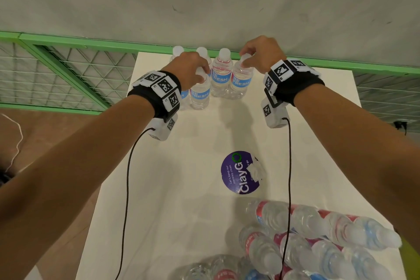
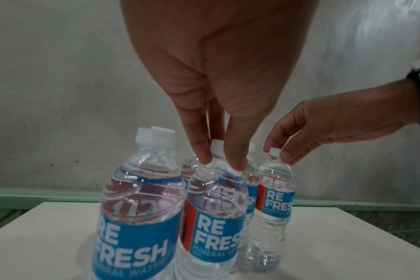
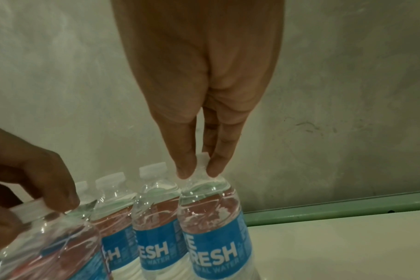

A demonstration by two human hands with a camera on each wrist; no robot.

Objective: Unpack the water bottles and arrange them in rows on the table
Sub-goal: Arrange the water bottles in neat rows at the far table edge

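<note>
My left hand point(image 1: 191, 68) pinches one bottle's cap point(image 2: 217, 146); my right hand point(image 1: 261, 54) pinches the end bottle point(image 1: 242, 79) by its cap. Both stand upright at the worktop's point(image 1: 181, 154) far edge. Blue labels read "RE FRESH MINERAL WATER". Nearer me, a purple "ClayGo" sticker point(image 1: 239, 173) and the wrapped pack point(image 1: 318, 234).

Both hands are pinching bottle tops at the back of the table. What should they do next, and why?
Probably let go and reach back for more. The left hand and right hand each pinch the neck of an upright bottle already standing on the table among the others, while the pack of bottles near the person still lies waiting.
</note>
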